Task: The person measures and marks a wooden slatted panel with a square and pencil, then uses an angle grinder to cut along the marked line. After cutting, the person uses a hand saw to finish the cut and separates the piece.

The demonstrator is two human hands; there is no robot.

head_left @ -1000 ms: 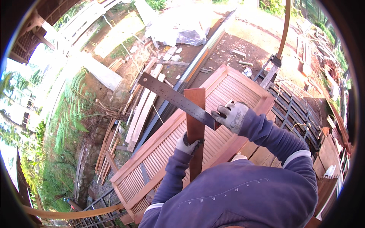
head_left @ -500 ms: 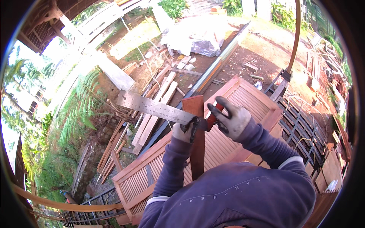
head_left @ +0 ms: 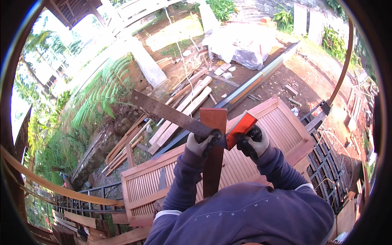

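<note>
A try square with a long metal blade [head_left: 169, 114] and a bright orange-red handle [head_left: 243, 124] is held in front of me. My left hand [head_left: 201, 143], in a white glove with dark fingers, is closed on the blade near the handle. Similarly gloved, my right hand [head_left: 255, 143] grips the handle with bent fingers. The blade slants up to the left, crossing close to a reddish-brown wooden board [head_left: 213, 163] that points away from me. Whether the blade touches the board I cannot tell. Under both lies a louvered wooden panel [head_left: 295, 132].
A long metal beam [head_left: 267, 73] runs diagonally beyond the panel. Timber planks [head_left: 190, 102] are stacked to the left, near a fern [head_left: 102, 92]. Black metal grating [head_left: 328, 167] lies to the right, and a plastic-covered heap [head_left: 245, 49] stands farther off.
The view has shifted, with the scene sliding right and down. My right hand has turned and lowered, so the handle's orange face now shows. The blade tilts more steeply and looks darker.
</note>
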